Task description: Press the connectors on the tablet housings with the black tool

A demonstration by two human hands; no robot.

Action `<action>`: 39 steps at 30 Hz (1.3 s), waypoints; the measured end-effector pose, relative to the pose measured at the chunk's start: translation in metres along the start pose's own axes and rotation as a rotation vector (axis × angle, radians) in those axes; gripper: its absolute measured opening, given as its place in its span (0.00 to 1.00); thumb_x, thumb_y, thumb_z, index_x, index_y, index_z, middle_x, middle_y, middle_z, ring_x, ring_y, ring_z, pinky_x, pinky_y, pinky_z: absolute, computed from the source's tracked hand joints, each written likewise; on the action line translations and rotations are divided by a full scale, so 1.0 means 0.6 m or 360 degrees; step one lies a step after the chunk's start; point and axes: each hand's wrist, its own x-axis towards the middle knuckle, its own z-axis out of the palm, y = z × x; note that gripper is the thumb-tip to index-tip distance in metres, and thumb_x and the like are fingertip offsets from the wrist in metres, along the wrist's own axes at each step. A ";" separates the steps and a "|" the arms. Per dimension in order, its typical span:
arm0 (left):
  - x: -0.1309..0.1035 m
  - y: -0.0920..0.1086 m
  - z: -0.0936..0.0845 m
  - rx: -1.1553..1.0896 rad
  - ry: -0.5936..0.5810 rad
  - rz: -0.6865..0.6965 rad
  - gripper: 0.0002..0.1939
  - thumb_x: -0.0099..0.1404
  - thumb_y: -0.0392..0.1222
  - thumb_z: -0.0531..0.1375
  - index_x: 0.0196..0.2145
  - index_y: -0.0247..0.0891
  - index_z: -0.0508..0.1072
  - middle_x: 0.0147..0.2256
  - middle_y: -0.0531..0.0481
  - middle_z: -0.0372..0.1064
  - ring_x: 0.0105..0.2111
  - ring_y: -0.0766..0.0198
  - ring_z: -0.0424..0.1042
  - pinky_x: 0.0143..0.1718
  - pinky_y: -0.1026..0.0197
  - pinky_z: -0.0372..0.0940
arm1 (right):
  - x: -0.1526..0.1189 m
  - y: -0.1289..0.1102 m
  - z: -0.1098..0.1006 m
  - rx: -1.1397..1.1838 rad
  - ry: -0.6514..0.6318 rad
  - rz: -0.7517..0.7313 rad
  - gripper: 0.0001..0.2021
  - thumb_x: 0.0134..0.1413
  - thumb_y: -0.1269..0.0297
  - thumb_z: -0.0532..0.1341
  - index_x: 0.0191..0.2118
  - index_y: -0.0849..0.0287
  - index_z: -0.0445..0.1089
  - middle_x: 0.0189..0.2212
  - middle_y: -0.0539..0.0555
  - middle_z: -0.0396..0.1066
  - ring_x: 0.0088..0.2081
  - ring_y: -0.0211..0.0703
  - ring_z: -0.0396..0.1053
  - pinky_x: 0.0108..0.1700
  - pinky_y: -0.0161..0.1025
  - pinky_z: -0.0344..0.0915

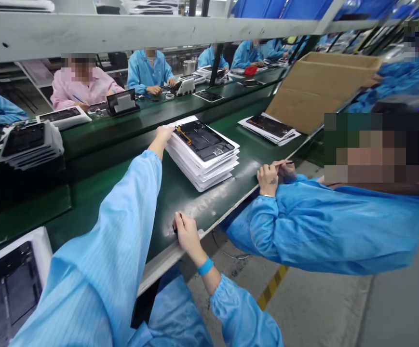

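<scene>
A stack of white sheets (202,176) stands on the green bench, with a black tablet housing (209,140) on its top layer. An orange flex cable runs along the housing's left side. My left hand (163,136) reaches forward and is closed at the stack's far left corner, thumb and fingers at the top white sheet; its fingertips are partly hidden. Near the bench's front edge, my right hand (186,233) is closed with its knuckles up. Something small and dark shows at its fingers, too little to name.
A co-worker's hands (272,176) rest by the bench edge at right. A smaller stack (270,127) lies beyond, next to a cardboard box (310,91). Another black housing (8,289) lies at lower left. A white beam (158,33) crosses overhead; several people sit opposite.
</scene>
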 end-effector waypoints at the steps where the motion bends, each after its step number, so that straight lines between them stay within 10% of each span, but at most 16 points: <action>1: 0.003 0.001 0.000 0.0062 0.0029 -0.0033 0.24 0.80 0.52 0.70 0.66 0.39 0.76 0.63 0.40 0.75 0.60 0.49 0.79 0.60 0.44 0.79 | 0.000 -0.001 0.000 0.0003 -0.0003 0.0000 0.35 0.74 0.26 0.48 0.26 0.49 0.61 0.24 0.51 0.65 0.29 0.46 0.64 0.39 0.45 0.62; 8: -0.019 0.002 -0.030 0.0242 0.0176 -0.0067 0.23 0.80 0.51 0.70 0.65 0.39 0.77 0.64 0.41 0.75 0.61 0.48 0.78 0.61 0.43 0.79 | 0.002 -0.008 -0.003 0.0095 0.0005 0.0025 0.37 0.69 0.20 0.50 0.25 0.49 0.63 0.23 0.51 0.64 0.29 0.46 0.64 0.39 0.46 0.59; 16: -0.133 -0.047 -0.082 -0.0151 0.0230 -0.0073 0.22 0.81 0.52 0.68 0.64 0.37 0.77 0.61 0.41 0.77 0.56 0.52 0.80 0.58 0.45 0.81 | 0.015 -0.002 0.004 0.0499 0.0191 0.0093 0.35 0.60 0.21 0.62 0.27 0.52 0.72 0.27 0.54 0.74 0.32 0.46 0.69 0.41 0.45 0.67; 22: -0.194 -0.046 -0.078 -0.0481 0.0261 -0.0117 0.23 0.81 0.51 0.69 0.66 0.37 0.76 0.62 0.40 0.76 0.55 0.52 0.81 0.56 0.46 0.82 | 0.131 -0.057 -0.107 0.0968 0.0638 0.0087 0.29 0.70 0.33 0.59 0.29 0.49 0.52 0.30 0.51 0.73 0.39 0.43 0.77 0.43 0.41 0.76; 26: -0.225 -0.032 -0.111 -0.0563 0.0199 -0.0080 0.23 0.83 0.36 0.62 0.71 0.37 0.70 0.58 0.41 0.77 0.51 0.56 0.83 0.52 0.54 0.82 | 0.175 -0.115 -0.165 0.1032 0.0745 -0.0007 0.22 0.68 0.55 0.69 0.32 0.49 0.55 0.27 0.42 0.65 0.31 0.36 0.71 0.37 0.36 0.74; 31: -0.289 -0.075 -0.263 -0.0519 0.0168 -0.0080 0.33 0.74 0.22 0.58 0.72 0.38 0.67 0.55 0.45 0.77 0.54 0.56 0.83 0.54 0.59 0.79 | 0.067 -0.114 -0.087 0.1013 0.0448 -0.0010 0.28 0.60 0.65 0.77 0.30 0.50 0.51 0.26 0.39 0.61 0.27 0.32 0.68 0.35 0.32 0.76; 36: -0.394 -0.174 -0.476 0.0015 -0.0139 -0.0192 0.42 0.70 0.17 0.55 0.77 0.38 0.64 0.57 0.48 0.78 0.59 0.61 0.80 0.65 0.56 0.73 | -0.147 -0.059 0.079 0.1064 -0.0212 0.0399 0.31 0.53 0.48 0.82 0.29 0.52 0.57 0.32 0.45 0.70 0.37 0.38 0.79 0.43 0.38 0.84; 39: -0.445 -0.218 -0.551 0.0297 -0.0228 -0.0484 0.43 0.71 0.18 0.57 0.79 0.40 0.65 0.50 0.48 0.81 0.53 0.60 0.82 0.64 0.53 0.73 | -0.243 -0.050 0.150 0.1104 -0.0581 0.0706 0.30 0.54 0.39 0.80 0.31 0.52 0.62 0.33 0.48 0.74 0.43 0.45 0.84 0.52 0.45 0.85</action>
